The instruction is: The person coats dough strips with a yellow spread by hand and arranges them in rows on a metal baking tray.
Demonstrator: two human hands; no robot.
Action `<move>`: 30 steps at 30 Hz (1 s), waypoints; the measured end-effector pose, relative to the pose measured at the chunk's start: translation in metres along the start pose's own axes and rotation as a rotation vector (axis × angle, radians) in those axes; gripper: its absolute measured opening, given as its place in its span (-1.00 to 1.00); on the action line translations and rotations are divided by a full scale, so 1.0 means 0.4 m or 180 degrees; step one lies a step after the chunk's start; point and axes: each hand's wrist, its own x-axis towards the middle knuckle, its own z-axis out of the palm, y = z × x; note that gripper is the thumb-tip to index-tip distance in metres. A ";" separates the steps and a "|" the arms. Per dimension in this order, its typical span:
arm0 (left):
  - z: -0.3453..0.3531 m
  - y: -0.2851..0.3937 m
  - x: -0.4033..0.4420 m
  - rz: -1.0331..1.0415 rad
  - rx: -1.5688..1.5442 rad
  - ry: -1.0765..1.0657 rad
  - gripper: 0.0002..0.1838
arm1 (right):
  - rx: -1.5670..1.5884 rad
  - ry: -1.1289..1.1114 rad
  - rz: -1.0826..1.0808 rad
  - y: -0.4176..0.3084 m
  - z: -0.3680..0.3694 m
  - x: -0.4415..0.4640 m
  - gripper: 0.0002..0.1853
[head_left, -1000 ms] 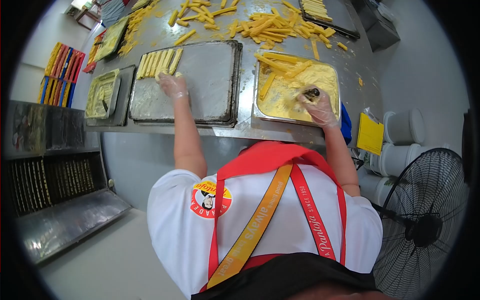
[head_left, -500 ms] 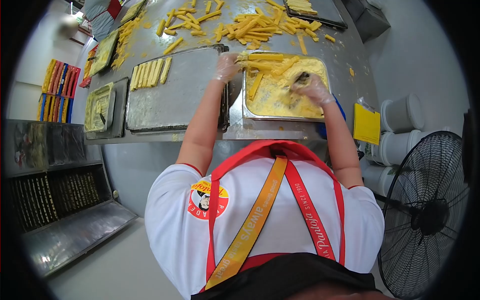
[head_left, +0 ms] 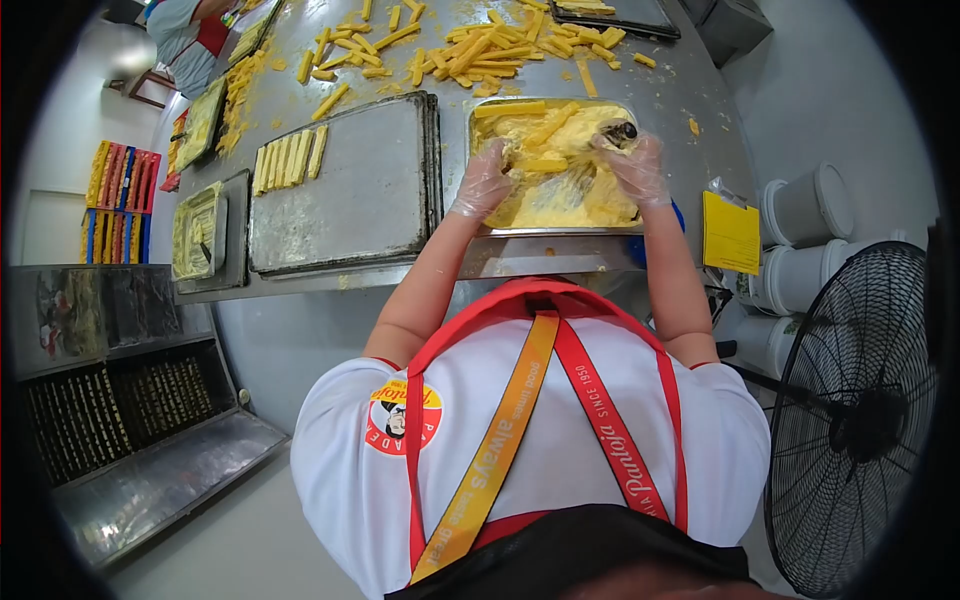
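My left hand (head_left: 485,182), in a clear plastic glove, is at the left side of a metal tray (head_left: 560,232). Its fingers are closed on the near end of a yellow bread stick (head_left: 542,165) lying over creamy yellow spread (head_left: 548,207). My right hand (head_left: 637,170), gloved too, grips a dark-handled tool (head_left: 620,132) above the right part of that tray; its working end is hidden. More sticks (head_left: 510,108) rest at the tray's far left corner, partly coated.
Left of the tray, coated sticks (head_left: 290,160) line the far left corner of a flat baking sheet (head_left: 345,205). Loose yellow sticks (head_left: 480,52) lie heaped farther back on the metal table. Another person (head_left: 190,40) stands at far left. A fan (head_left: 865,420) is at right.
My left hand has moved from the tray's far left corner towards me and inward, and now has a stick. My right hand has shifted slightly, with the tool's dark handle now showing clearly.
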 end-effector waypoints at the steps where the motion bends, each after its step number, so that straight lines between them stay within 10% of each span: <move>1: -0.002 0.004 0.001 -0.0065 0.0037 -0.0064 -0.47 | 0.0799 -0.0105 0.0276 -0.006 0.017 -0.003 -0.73; 4: 0.005 -0.005 -0.003 0.0087 0.0120 0.0011 -0.48 | 0.2512 -0.0293 0.0941 0.025 0.066 -0.018 -0.78; 10: -0.012 0.005 -0.010 -0.0200 0.0001 -0.0044 -0.52 | 0.0530 -0.0094 0.0301 0.053 0.056 -0.008 -0.77; 13: -0.032 0.035 -0.012 -0.0320 0.0010 -0.0009 -0.66 | 0.2613 -0.0312 0.0856 -0.013 0.082 -0.036 -0.81; 18: -0.076 0.046 -0.037 -0.0569 0.0182 0.0021 -0.85 | 0.0075 -0.0115 0.0716 0.081 0.058 0.018 -0.73; 22: -0.177 -0.004 -0.075 -0.0953 -0.0724 0.1146 -0.73 | 0.0157 0.0056 0.0684 0.121 0.059 0.005 -0.71; 23: -0.236 -0.024 -0.085 -0.1850 0.0029 0.1051 -0.64 | 0.0257 0.0063 0.0715 0.120 0.057 -0.007 -0.71; 30: -0.446 -0.487 -0.114 -0.1423 0.1987 0.2201 -0.79 | 0.0516 0.0173 0.0858 0.136 0.076 -0.024 -0.74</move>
